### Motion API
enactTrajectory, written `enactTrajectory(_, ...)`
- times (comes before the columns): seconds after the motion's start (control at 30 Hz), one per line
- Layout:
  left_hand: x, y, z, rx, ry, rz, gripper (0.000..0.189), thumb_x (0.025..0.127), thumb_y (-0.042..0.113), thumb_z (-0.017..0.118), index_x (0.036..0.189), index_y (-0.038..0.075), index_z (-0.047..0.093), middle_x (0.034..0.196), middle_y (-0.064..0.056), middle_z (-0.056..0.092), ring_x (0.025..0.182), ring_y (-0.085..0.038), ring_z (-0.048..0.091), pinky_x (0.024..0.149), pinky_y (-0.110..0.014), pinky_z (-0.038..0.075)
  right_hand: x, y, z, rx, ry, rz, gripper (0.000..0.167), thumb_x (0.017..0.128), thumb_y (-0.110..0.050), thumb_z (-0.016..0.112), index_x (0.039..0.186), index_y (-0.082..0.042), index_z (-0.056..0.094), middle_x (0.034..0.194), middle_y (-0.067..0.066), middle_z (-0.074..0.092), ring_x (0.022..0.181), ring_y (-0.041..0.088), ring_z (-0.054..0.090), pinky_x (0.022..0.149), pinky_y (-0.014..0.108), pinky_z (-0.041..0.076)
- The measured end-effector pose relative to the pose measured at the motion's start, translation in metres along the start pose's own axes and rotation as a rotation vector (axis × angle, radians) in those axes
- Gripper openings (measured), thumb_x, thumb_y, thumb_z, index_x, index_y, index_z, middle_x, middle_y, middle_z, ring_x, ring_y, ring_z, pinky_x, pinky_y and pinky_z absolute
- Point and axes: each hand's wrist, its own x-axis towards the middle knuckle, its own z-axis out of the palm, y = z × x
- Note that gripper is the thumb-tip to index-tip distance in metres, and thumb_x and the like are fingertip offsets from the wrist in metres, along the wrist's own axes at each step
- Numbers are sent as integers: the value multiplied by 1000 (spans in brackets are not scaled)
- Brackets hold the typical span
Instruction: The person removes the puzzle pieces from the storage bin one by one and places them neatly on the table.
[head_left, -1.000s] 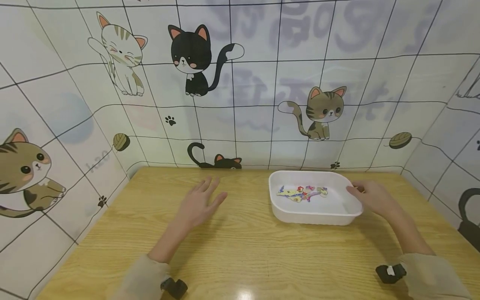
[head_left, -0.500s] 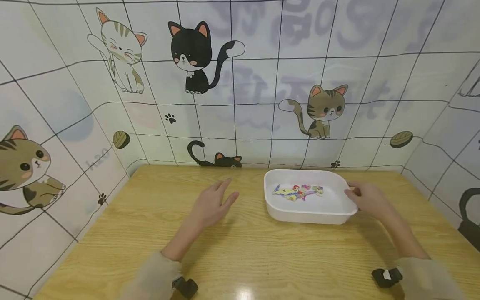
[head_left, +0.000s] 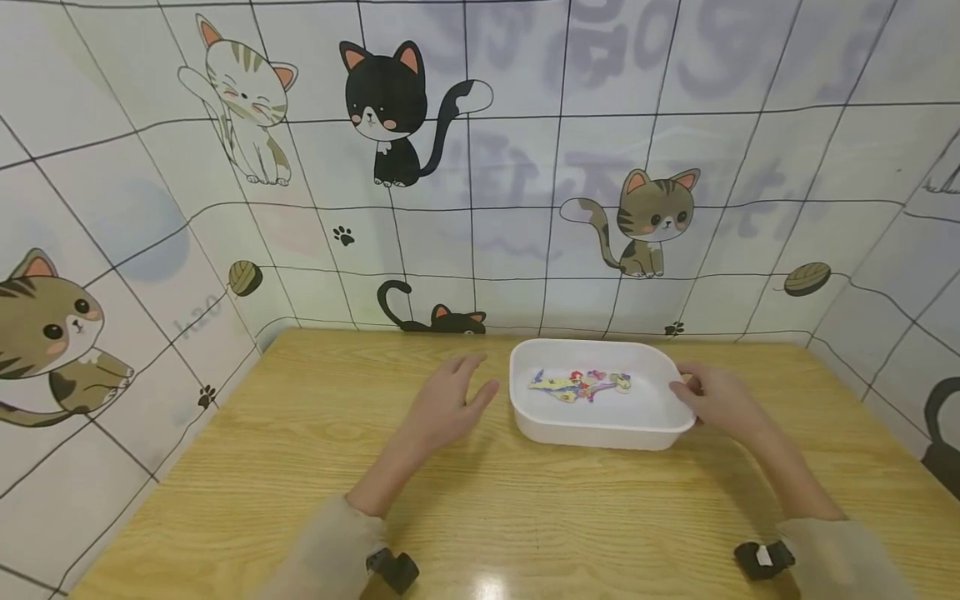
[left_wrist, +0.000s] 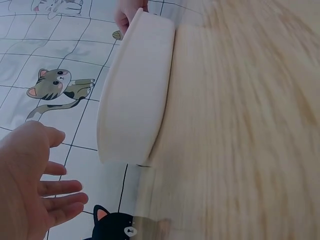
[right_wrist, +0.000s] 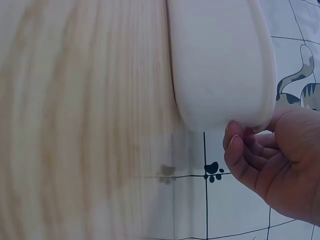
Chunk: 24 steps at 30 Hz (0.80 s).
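Note:
A white plastic tub (head_left: 600, 435) sits toward the back of the wooden table, right of the middle. Inside it lie several small colourful cut-out pieces (head_left: 577, 386) in yellow, blue, red and pink. My right hand (head_left: 720, 400) grips the tub's right rim, thumb over the edge and curled fingers beneath, as the right wrist view shows on the tub's end wall (right_wrist: 225, 65). To the left of the tub my left hand (head_left: 450, 404) hovers apart from it, fingers extended and thumb spread. The left wrist view shows that left hand (left_wrist: 40, 180) holding nothing.
The light wooden table (head_left: 480, 508) carries the tub and ends against a back wall sheet (head_left: 517, 192) printed with a grid and cartoon cats. Similar sheets stand at both sides. Dark wrist devices sit at both sleeves.
My right hand has slid the tub leftward across the table with its pieces inside. The left hand has moved right, closer to the tub's left side.

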Motion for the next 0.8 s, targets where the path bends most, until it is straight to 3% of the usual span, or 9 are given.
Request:
enactTrajectory(0.13, 6, 6, 3, -46, 10, 39, 49, 103, 33, 56, 141, 3, 53, 133, -17, 59, 123, -33, 56, 102, -50, 47, 1, -2, 3, 11, -10, -3, 46, 100, -8, 58, 134, 19, 46, 83, 13, 66, 60, 16, 61, 51, 30, 54)
enactTrajectory(0.33, 13, 14, 5, -70, -69, 17, 48, 102, 27, 58, 145, 8, 50, 140, -14, 54, 123, -29, 57, 99, -47, 50, 3, -8, 8, 56, -41, 3, 47, 100, -9, 58, 136, 19, 45, 84, 11, 67, 62, 17, 63, 53, 32, 56)
enactTrajectory(0.5, 22, 23, 5, -63, -117, 2, 47, 101, 22, 59, 145, 7, 50, 143, -14, 52, 128, -29, 53, 105, -44, 47, 3, -13, 10, 61, -50, 5, 46, 100, -9, 59, 136, 17, 46, 84, 9, 66, 62, 17, 62, 53, 32, 55)
enactTrajectory(0.67, 32, 30, 8, -64, -165, -8, 46, 102, 18, 59, 145, 7, 49, 144, -14, 51, 124, -27, 56, 102, -41, 49, 4, -18, 11, 55, -55, -2, 45, 100, -9, 59, 135, 16, 48, 84, 10, 66, 61, 17, 62, 53, 32, 55)
enactTrajectory(0.8, 41, 32, 15, -36, -208, 11, 44, 101, 16, 60, 143, 5, 51, 144, -15, 52, 127, -29, 53, 105, -42, 46, 6, -22, 13, 35, -59, -11, 44, 100, -10, 60, 134, 16, 49, 82, 9, 66, 59, 16, 61, 51, 30, 53)
